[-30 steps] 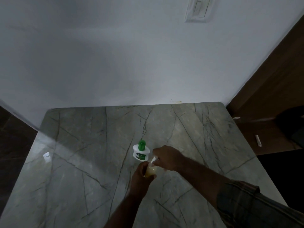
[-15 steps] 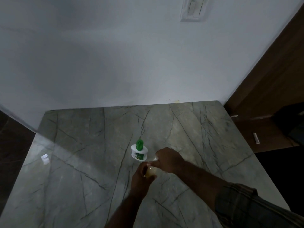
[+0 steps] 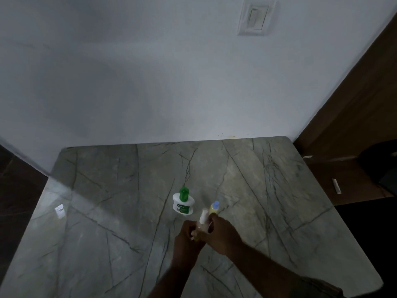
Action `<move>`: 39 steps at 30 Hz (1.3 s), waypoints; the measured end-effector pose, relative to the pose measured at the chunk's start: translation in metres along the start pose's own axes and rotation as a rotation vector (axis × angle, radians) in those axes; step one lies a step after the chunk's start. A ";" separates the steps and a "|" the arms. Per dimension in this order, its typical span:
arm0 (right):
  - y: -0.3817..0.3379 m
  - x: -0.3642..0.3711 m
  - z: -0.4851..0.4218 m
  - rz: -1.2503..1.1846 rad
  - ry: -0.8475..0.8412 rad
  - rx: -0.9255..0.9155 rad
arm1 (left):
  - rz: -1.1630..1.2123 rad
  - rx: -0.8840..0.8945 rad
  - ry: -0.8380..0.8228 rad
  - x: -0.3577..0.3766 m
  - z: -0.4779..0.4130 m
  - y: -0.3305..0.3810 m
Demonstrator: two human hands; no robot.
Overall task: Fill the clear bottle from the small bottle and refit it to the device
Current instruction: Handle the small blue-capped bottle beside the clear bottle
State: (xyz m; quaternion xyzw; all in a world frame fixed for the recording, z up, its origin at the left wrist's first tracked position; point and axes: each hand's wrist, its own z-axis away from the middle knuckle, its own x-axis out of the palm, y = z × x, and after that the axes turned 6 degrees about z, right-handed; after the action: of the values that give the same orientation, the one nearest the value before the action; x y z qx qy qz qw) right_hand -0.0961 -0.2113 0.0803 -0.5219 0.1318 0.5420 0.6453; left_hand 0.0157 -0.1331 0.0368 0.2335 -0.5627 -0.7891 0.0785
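Observation:
A white device with a green top point(image 3: 183, 202) stands upright on the marble table point(image 3: 107, 222). Just right of it stands a small yellowish bottle with a blue cap point(image 3: 214, 208), free of my hands. Nearer to me, both hands hold the clear bottle point(image 3: 203, 221), whose white stem points up and whose pale yellowish body is mostly hidden by my fingers. My left hand point(image 3: 186, 236) wraps the body from the left. My right hand point(image 3: 222, 234) closes on it from the right, near the neck.
The table's far edge meets a white wall with a light switch point(image 3: 254, 17). A small white scrap point(image 3: 59, 208) lies near the table's left edge. Right of the table are a brown wooden panel point(image 3: 354, 117) and a white strip point(image 3: 336, 186) on the floor.
Both hands have drawn back toward me with the clear bottle. The small blue-capped bottle, hidden behind my right hand before, now shows on the table. The white stem now sticks up between my hands.

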 end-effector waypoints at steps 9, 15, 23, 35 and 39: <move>0.041 0.017 0.010 -0.140 0.239 0.147 | 0.057 -0.019 -0.090 0.007 0.007 -0.010; 0.073 -0.013 -0.024 -0.097 0.316 0.233 | 0.049 -0.037 0.014 -0.009 0.016 -0.029; 0.077 -0.020 -0.056 0.011 0.263 0.176 | 0.019 -0.030 0.101 -0.022 0.017 -0.041; 0.084 -0.018 -0.068 0.061 0.183 0.167 | -0.012 -0.025 0.091 -0.019 0.016 -0.047; 0.087 -0.020 -0.070 0.054 0.158 0.167 | -0.013 -0.025 0.092 -0.016 0.014 -0.046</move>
State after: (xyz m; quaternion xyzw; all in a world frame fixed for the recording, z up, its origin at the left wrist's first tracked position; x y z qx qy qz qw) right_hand -0.1485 -0.2908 0.0196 -0.5037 0.2409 0.5037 0.6592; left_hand 0.0300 -0.0983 0.0026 0.2723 -0.5470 -0.7850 0.1022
